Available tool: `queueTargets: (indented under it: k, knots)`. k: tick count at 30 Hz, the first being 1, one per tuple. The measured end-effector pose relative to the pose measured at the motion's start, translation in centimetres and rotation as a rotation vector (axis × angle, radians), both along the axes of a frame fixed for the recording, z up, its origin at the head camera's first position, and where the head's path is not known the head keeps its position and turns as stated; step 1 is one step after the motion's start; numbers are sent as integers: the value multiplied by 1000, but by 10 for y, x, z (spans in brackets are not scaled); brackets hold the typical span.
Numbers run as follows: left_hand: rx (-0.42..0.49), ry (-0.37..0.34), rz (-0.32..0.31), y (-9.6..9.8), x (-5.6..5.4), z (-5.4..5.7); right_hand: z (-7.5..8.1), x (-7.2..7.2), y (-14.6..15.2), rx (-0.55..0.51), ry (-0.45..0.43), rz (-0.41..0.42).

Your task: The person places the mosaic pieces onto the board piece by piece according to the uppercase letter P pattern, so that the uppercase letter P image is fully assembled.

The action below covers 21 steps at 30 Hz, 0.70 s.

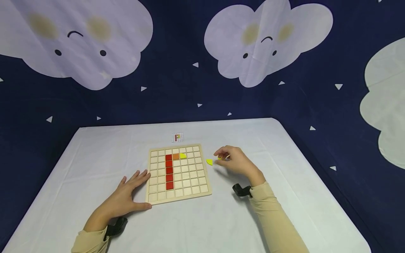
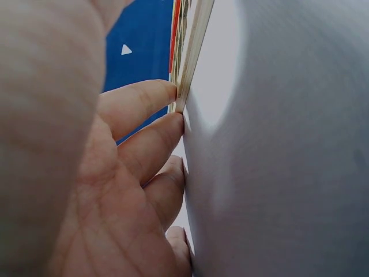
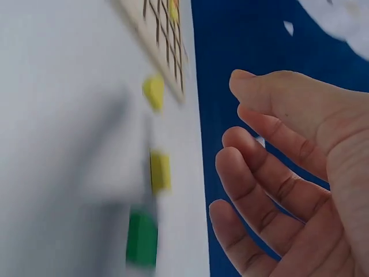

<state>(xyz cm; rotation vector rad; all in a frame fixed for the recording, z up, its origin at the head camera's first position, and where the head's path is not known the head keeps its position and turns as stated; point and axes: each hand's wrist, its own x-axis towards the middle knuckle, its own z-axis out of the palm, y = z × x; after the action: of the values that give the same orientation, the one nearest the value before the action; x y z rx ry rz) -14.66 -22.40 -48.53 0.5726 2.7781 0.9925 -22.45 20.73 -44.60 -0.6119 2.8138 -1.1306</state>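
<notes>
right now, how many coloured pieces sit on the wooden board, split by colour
Red pieces: 5
Orange piece: 1
Yellow piece: 1
Total on the board: 7

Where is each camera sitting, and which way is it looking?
Head: on the person's head, facing forward and down at the gridded wooden board; left hand, right hand and sleeves show.
Left wrist: on that wrist, facing past the left palm and fingers toward the board's edge.
Right wrist: on that wrist, facing the green piece and board's corner; right thumb and fingers show.
Shared: head and right wrist views both show the board.
</notes>
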Motion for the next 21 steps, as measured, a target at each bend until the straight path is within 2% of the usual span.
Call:
queueTargets:
  k: [8,21]
  knots:
    - [-2,0,2,0,0,0,-7,0,45,-39,-96,-129]
    - [5,3,-1,-1,0,-1,-25,1,85,-43,-210,-161]
